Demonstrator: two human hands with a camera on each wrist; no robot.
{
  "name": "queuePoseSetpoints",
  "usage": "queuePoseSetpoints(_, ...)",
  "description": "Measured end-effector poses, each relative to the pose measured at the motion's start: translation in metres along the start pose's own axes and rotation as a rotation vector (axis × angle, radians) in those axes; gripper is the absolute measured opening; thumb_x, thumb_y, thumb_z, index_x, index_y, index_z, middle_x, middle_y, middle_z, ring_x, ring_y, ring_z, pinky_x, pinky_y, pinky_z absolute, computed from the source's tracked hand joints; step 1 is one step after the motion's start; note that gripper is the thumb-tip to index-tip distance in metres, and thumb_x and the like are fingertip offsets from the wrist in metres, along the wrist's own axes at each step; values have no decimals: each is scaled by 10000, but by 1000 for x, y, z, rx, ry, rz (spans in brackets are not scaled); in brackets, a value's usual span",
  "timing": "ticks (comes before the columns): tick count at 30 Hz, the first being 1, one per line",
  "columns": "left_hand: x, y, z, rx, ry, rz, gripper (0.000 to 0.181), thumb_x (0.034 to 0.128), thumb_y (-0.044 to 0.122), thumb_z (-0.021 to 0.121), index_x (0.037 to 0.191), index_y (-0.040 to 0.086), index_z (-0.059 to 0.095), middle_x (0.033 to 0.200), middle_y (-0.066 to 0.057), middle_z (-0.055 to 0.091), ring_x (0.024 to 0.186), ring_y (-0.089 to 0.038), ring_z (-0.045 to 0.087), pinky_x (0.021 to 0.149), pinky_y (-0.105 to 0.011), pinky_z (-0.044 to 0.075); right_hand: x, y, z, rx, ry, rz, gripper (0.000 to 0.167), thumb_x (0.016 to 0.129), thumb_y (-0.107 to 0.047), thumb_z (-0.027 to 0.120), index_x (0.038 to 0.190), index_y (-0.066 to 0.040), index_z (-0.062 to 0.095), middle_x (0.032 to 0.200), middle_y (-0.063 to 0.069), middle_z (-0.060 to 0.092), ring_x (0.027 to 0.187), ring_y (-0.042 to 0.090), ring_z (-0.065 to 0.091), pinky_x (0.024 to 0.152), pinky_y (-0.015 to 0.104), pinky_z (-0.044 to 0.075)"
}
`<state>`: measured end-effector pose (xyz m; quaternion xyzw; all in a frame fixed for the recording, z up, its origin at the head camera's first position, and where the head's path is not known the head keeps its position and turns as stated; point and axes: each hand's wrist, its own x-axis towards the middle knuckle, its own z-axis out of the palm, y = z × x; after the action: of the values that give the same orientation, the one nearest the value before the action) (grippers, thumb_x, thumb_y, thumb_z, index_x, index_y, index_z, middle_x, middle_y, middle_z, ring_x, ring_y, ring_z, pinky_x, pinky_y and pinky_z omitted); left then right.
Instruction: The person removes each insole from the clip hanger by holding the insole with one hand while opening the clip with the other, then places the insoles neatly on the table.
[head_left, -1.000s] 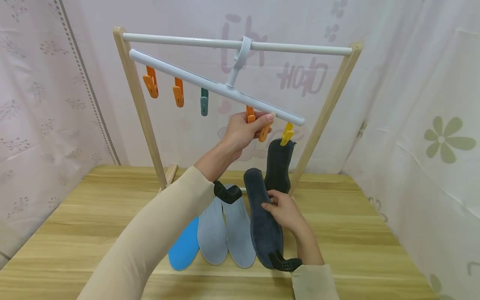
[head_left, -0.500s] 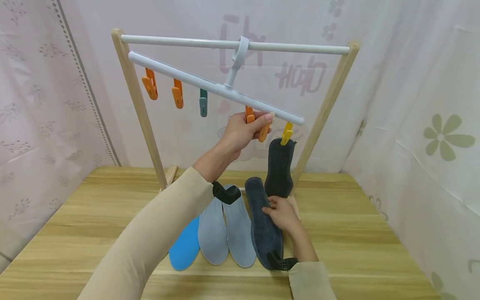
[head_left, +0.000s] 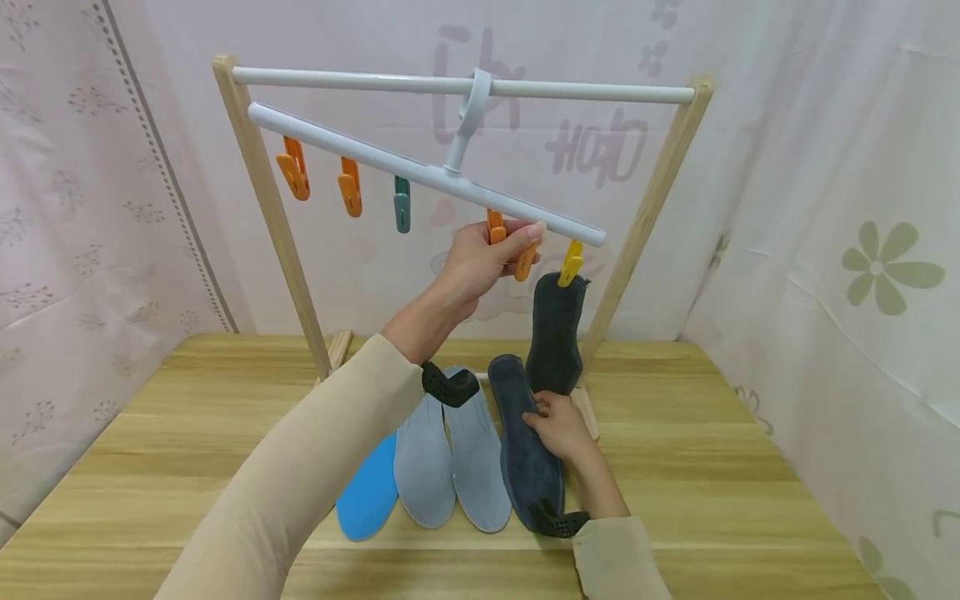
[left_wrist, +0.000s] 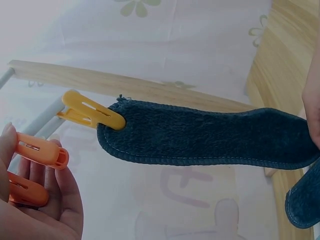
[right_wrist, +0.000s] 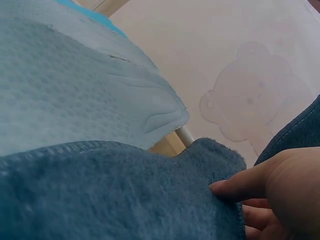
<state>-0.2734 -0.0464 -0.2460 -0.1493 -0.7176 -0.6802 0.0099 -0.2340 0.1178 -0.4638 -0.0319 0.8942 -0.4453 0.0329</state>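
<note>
My left hand (head_left: 480,258) pinches an orange clothespin (left_wrist: 41,150) under the right half of a tilted white clip hanger (head_left: 360,152). A second orange clothespin (left_wrist: 26,191) lies against its palm. At the hanger's low right end, a yellow clothespin (head_left: 572,263) grips the top of a dark fuzzy insole (head_left: 557,333), which hangs down. My right hand (head_left: 564,427) pinches the edge of another dark insole (head_left: 527,467), thumb on its face in the right wrist view. That insole's top end is below and left of the clothespins, beside the hanging one.
Two grey insoles (head_left: 426,475) and a blue insole (head_left: 369,492) lie on the wooden table (head_left: 697,475) to the left. Orange clothespins (head_left: 349,188) and a green clothespin (head_left: 402,205) hang from the hanger's left half. Its hook sits over the rack's white bar (head_left: 585,90).
My right hand has moved slightly down, and the top of the dark insole it holds sits lower. My left hand keeps its hold on the orange clothespin. The head view has shifted slightly.
</note>
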Motion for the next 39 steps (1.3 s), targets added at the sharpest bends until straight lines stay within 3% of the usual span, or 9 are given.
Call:
queuePoseSetpoints(3, 0, 0, -1, 0, 4, 2, 328, 949, 349, 709, 1169, 106, 715, 1045, -70, 718, 967, -180, 736, 839, -250, 549, 1, -2, 4, 29, 19, -2, 437, 968, -46, 606, 1352, 143, 520, 1325, 339, 608, 1273, 468, 583, 1036, 537, 508)
queuePoseSetpoints(11, -1, -3, -2, -9, 7, 0, 329, 953, 352, 701, 1178, 113, 712, 1073, -72, 716, 981, -185, 741, 878, -272, 559, 6, 2, 18, -12, 140, -41, 372, 937, -55, 661, 1269, 105, 607, 1093, 245, 735, 1000, 382, 706, 887, 489, 558)
queuePoseSetpoints(24, -3, -3, -1, 3, -7, 14, 332, 966, 341, 689, 1196, 102, 709, 1063, -75, 719, 982, -193, 734, 881, -271, 562, 6, 3, 26, -200, 215, -51, 357, 917, -157, 715, 1203, 52, 674, 1018, 177, 763, 964, 342, 724, 850, 487, 569)
queuePoseSetpoints(32, -3, -2, -3, 12, -11, 24, 336, 971, 335, 684, 1203, 93, 703, 1058, -81, 715, 1017, -238, 731, 867, -260, 556, 5, -2, 22, -260, 224, -64, 358, 908, -213, 733, 1167, 33, 704, 1035, 189, 760, 996, 358, 720, 861, 502, 566)
queuePoseSetpoints(39, -4, -2, -5, 14, -16, 34, 339, 975, 335, 679, 1208, 91, 708, 1050, -86, 721, 1018, -249, 726, 871, -273, 560, -1, -15, 7, -270, 142, -56, 405, 956, -276, 694, 1231, 20, 674, 1129, 175, 747, 1047, 342, 714, 875, 490, 574)
